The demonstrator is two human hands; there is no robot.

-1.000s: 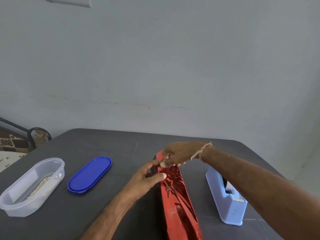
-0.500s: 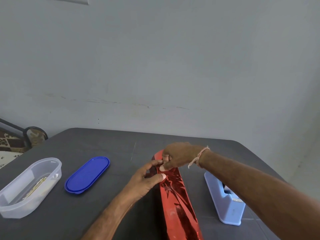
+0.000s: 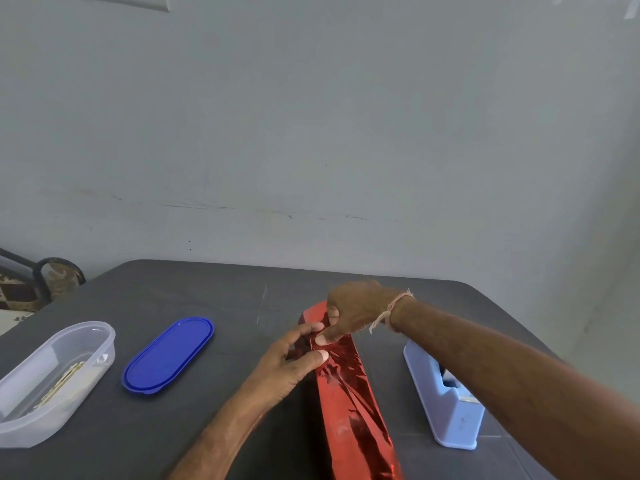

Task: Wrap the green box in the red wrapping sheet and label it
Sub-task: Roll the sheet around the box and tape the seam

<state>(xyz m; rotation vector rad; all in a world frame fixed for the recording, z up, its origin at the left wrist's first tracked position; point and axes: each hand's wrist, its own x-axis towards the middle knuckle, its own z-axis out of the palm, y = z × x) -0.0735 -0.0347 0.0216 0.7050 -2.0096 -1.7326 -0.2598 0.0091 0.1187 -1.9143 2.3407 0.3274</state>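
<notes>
A long package wrapped in shiny red wrapping sheet [image 3: 349, 403] lies on the dark table [image 3: 207, 292], running from the middle to the near edge. The green box is hidden inside the foil. My left hand [image 3: 294, 362] pinches the red sheet near the far end, thumb on top and fingers at the left side. My right hand [image 3: 349, 313] reaches in from the right and pinches the same far end of the sheet between thumb and fingers. A thread bracelet sits on the right wrist.
A light blue tape dispenser [image 3: 446, 400] stands right of the package, under my right forearm. A blue oval lid [image 3: 168, 355] lies to the left. A clear oval container [image 3: 52, 375] holding small strips sits at the left edge. A grey wall rises behind the table.
Both hands stay at the far end of the red package. My right hand has shifted slightly toward the left hand, and its fingers have tucked in tighter on the foil.
</notes>
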